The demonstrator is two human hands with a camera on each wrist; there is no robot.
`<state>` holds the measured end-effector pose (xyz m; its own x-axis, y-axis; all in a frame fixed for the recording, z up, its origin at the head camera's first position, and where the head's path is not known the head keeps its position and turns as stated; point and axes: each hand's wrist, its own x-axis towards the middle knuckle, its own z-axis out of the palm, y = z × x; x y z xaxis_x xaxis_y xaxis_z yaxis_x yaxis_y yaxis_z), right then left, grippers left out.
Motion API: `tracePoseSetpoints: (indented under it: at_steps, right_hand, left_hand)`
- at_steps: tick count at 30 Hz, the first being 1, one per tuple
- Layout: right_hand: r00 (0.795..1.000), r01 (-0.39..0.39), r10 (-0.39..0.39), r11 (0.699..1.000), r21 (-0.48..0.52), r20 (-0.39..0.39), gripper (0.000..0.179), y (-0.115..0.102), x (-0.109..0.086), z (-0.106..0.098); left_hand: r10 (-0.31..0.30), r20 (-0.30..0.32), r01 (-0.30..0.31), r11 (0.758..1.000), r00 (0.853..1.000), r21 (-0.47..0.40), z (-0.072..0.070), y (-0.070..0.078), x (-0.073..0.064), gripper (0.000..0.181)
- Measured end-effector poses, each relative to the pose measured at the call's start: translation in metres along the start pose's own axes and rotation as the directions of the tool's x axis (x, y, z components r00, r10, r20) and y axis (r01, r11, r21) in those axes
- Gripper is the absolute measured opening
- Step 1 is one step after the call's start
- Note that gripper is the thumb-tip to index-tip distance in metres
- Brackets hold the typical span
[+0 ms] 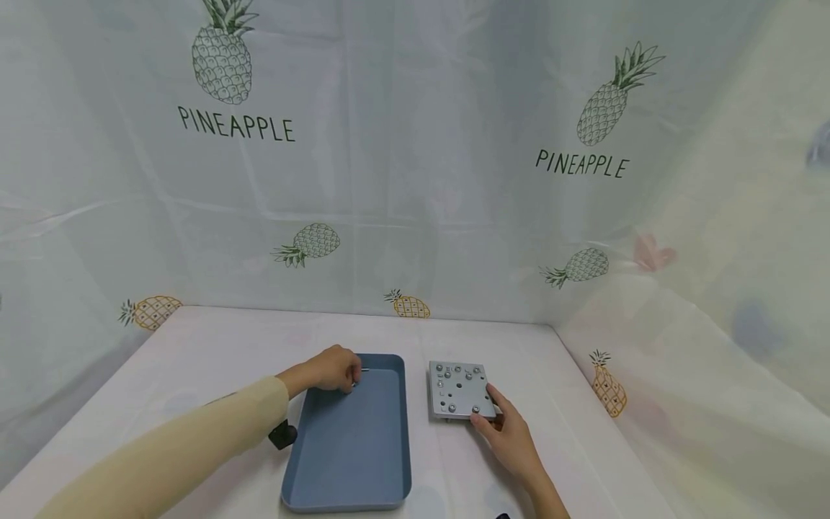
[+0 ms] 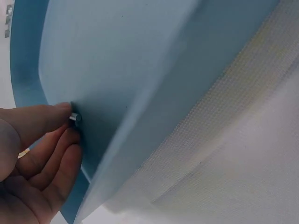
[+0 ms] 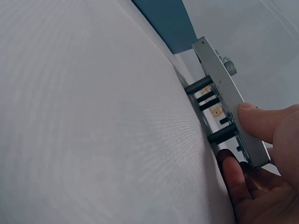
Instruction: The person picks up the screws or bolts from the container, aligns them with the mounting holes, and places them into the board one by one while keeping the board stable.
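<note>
My left hand (image 1: 333, 369) reaches into the far left part of a blue tray (image 1: 353, 450). Between thumb and fingers it pinches a small metal pin (image 2: 76, 117), whose round end sticks out just over the tray floor. A second thin silvery piece (image 1: 366, 370) lies by the tray's far end. With thumb on one face and fingers beneath, my right hand (image 1: 511, 440) grips the near right corner of a square metal plate (image 1: 459, 396). Several bolt heads dot its top. Dark threaded bolts (image 3: 223, 134) protrude underneath, their ends right at the table cloth.
The tray and plate stand side by side on a white-clothed table (image 1: 551, 375). A black object (image 1: 283, 435) is beside the tray's left edge, under the left forearm. A pineapple-print curtain (image 1: 441, 180) hangs behind the table and along its right side.
</note>
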<state>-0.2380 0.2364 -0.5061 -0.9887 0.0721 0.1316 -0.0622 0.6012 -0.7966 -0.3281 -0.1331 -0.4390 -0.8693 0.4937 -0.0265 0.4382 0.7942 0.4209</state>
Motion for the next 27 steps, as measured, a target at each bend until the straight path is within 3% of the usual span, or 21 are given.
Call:
tracePoseSetpoints:
  at_steps: [7, 21, 27]
  right_hand:
    - [1.000, -0.001, 0.001, 1.000, -0.004, -0.002, 0.081, -0.0004, 0.0000, 0.0000]
    - [1.000, 0.000, 0.000, 1.000, 0.007, 0.011, 0.081, 0.0006, -0.0004, -0.0008]
    - [1.000, 0.001, -0.001, 1.000, 0.009, 0.008, 0.081, 0.0009, 0.0000, -0.0011]
  left_hand:
    - [0.027, -0.032, -0.025, 0.997, 0.999, 0.079, -0.0003, 0.0031, -0.0013, 0.019]
    - [0.042, -0.035, -0.037, 0.991, 0.999, 0.131, -0.0052, 0.0096, -0.0042, 0.024]
    - [0.083, -0.049, -0.075, 0.987, 0.995, 0.141, -0.0048, 0.0051, -0.0041, 0.019]
